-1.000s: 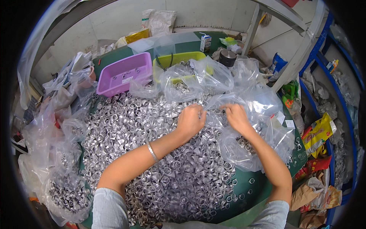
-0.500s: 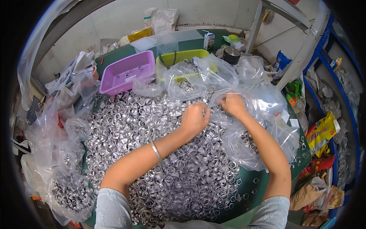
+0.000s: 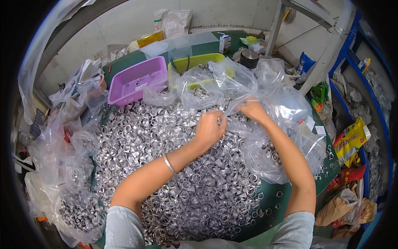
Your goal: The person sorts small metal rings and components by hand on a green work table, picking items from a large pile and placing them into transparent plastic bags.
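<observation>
A large heap of small silver metal rings (image 3: 166, 124) covers the middle of the green table. My left hand (image 3: 210, 129), with a silver bangle (image 3: 169, 163) on its wrist, is closed just above the heap. A fold of clear plastic bag (image 3: 233, 107) runs from its fingertips toward my right hand (image 3: 252, 109). That hand is also closed, pinching the plastic, and its fingertips are partly blurred. Below my right hand lies another clear bag (image 3: 265, 159) with some rings in it, partly covered by my right forearm.
Behind the heap stand a purple basin (image 3: 120, 85) holding a few rings and a yellow-green basin (image 3: 199, 60) with bags over it. A drink carton (image 3: 224, 43) and dark round container (image 3: 249, 59) stand at the back. Bagged rings (image 3: 81, 213) lie left; a blue-framed rack (image 3: 365, 74) stands right.
My right hand has shifted slightly left and up, with its fingers turned further into the plastic. My left hand has stayed almost in place. The whole view has moved slightly.
</observation>
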### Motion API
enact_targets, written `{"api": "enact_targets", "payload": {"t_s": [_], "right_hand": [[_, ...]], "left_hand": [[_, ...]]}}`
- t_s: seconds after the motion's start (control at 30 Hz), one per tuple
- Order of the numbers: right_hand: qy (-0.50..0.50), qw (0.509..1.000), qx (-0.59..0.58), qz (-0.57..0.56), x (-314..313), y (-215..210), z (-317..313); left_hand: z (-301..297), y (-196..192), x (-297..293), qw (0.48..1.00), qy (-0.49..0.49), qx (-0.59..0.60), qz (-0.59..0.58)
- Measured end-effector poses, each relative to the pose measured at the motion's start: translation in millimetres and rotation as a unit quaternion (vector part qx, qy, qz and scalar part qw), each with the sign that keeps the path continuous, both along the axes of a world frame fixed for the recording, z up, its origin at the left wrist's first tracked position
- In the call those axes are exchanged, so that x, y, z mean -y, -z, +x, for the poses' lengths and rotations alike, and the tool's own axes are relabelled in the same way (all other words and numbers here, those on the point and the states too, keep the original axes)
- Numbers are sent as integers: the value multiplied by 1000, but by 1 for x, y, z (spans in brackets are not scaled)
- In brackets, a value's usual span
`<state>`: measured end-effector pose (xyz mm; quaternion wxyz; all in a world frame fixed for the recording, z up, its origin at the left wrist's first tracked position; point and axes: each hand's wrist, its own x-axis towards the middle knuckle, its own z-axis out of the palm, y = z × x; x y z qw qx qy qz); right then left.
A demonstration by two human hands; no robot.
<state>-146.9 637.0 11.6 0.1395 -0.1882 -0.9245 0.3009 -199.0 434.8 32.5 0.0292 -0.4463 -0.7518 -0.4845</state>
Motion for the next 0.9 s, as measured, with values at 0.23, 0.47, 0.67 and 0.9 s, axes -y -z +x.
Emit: {"api": "enact_targets", "payload": {"t_s": [0.23, 0.47, 0.67, 0.9], "right_hand": [[19, 965, 140, -220, 13, -47, 36], [-45, 936, 215, 274, 68, -58, 60], [73, 896, 214, 382, 51, -38, 72], [-111, 923, 201, 309, 71, -55, 78]], "left_hand": [[-1, -1, 6, 1000, 11, 16, 25], [1, -7, 15, 999, 20, 28, 29], [8, -9, 17, 998, 33, 26, 44], [7, -10, 17, 998, 29, 28, 41]]}}
